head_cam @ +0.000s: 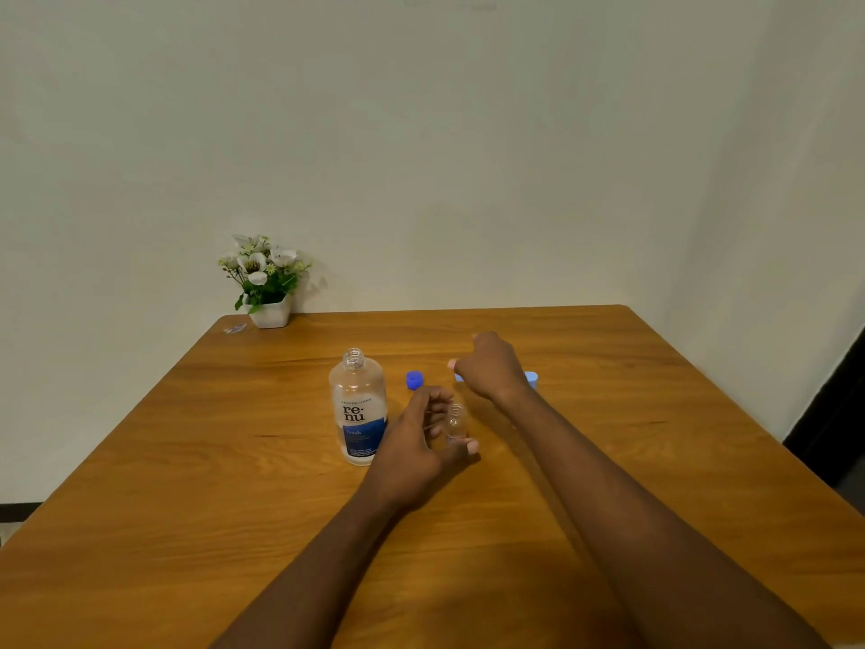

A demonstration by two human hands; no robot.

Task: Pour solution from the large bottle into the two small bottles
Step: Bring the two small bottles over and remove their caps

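1. Two bare forearms (622, 498) reach in from the near edge, side by side over the wooden worktop (187, 461), and converge toward its middle.
2. At the middle, the left hand (416, 447) holds a small bottle (456, 421) of clear plastic. Its grip is narrow: the fingers curl round the far side and the thumb presses the near side low down.
3. That small bottle is upright with its open mouth on top. I cannot tell whether its base touches the worktop or hangs just above it.
4. Just left of that hand stands the large bottle (358, 407), upright on the worktop. It is clear with a white and blue label, and its threaded neck is uncapped. The back of the left hand lies very near it.
5. Beyond the left hand's fingers, a blue cap (414, 380) lies on the wood, between the large bottle and the right hand.
6. Farther back, the right hand (491, 367) is turned knuckles up, its fingers curled under. A pale blue object (531, 378) peeks out on both sides of it. From here I cannot tell whether that grip has closed on the object or only hovers over it.
7. In the far left corner a white flower pot (270, 313) with white blooms sits against the wall (468, 156), and a small wrapper (235, 328) lies just beside it.
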